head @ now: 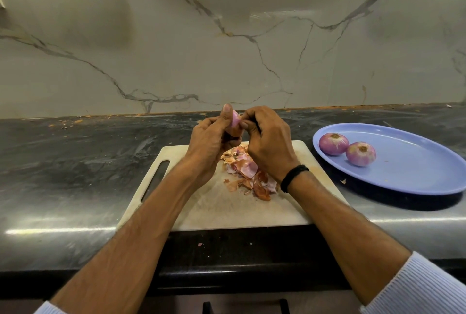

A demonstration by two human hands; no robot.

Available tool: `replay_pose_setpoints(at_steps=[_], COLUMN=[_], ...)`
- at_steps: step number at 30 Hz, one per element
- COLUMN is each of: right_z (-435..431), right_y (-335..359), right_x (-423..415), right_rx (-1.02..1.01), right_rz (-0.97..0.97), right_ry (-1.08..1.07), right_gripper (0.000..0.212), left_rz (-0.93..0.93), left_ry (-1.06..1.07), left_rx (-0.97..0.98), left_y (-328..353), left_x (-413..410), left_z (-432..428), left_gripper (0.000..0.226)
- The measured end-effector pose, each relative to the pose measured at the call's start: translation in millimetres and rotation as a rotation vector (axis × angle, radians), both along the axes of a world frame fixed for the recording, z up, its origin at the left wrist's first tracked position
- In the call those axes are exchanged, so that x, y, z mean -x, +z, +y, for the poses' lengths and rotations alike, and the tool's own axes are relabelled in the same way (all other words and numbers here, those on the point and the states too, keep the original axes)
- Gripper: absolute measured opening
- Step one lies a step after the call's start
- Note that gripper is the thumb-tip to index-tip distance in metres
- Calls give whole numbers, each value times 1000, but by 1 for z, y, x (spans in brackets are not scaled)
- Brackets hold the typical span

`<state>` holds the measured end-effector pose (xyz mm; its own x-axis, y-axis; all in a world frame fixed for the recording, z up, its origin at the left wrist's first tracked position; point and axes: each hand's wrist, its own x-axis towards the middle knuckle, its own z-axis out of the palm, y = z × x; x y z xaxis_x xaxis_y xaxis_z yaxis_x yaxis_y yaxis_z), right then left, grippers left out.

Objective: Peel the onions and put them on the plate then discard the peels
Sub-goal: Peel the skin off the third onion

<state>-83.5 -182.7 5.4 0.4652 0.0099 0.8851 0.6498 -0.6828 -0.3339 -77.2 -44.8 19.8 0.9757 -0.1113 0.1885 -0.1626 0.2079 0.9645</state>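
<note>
A person's left-hand grip [211,142] is closed around a small onion [234,124], held up above the far edge of a white cutting board [227,210]. The thumb is raised along the bulb's side. The right-hand grip [267,142], fingers curled, pinches at the onion's top. What shows between the fingers is pale pink-purple flesh above a patch of orange-brown skin.

Below the hands, a loose pile of peels [248,172], papery orange, brown and pink, lies on the board. To the right, a blue oval plate [416,182] sits on the dark, streaked desk [63,162] just beside the board. It carries two peeled onions [333,144], glossy purple with trimmed brown tops, touching each other near its left rim.

A black wristband [293,176] circles the right wrist, and pale ribbed sleeves [416,286] are pushed up both forearms. A veined marble wall [227,36] stands behind the desk.
</note>
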Motion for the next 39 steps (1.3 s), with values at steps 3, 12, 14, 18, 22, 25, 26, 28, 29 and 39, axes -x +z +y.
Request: replay_pose_setpoints(at_steps=[3, 12, 14, 18, 22, 25, 26, 28, 29, 39], right_z=[1, -3, -4, -1, 2, 2, 1, 1, 1, 2], right_y=[0, -1, -1, 1, 2, 1, 1, 0, -1, 3], right_x=[0, -3, -3, 1, 2, 2, 2, 0, 0, 4], right_rx=[16, -99, -116, -96, -7, -10, -15, -28, -36, -107], right_rz=[21, 46, 56, 144, 180, 152, 140, 117, 109, 165], right_ry=[1, -60, -78, 0, 63, 77, 74, 70, 75, 104], right_gripper=[6, 6, 5, 30, 47, 39, 34, 23, 16, 23], left_rz=[26, 89, 92, 79, 81, 76, 75, 78, 82, 97], left_ry=[22, 101, 97, 66, 53, 12, -1, -15, -18, -11], left_rx=[54, 220, 241, 174, 139, 116, 108, 90, 86, 142], left_y=[1, 7, 8, 8, 7, 5, 5, 5, 5, 8], left_x=[-2, 0, 3, 4, 4, 4, 4, 5, 5, 7], left_z=[2, 4, 3, 5, 5, 4, 4, 4, 4, 4], left_gripper=[51, 45, 40, 48, 49, 51, 52, 52, 52, 50])
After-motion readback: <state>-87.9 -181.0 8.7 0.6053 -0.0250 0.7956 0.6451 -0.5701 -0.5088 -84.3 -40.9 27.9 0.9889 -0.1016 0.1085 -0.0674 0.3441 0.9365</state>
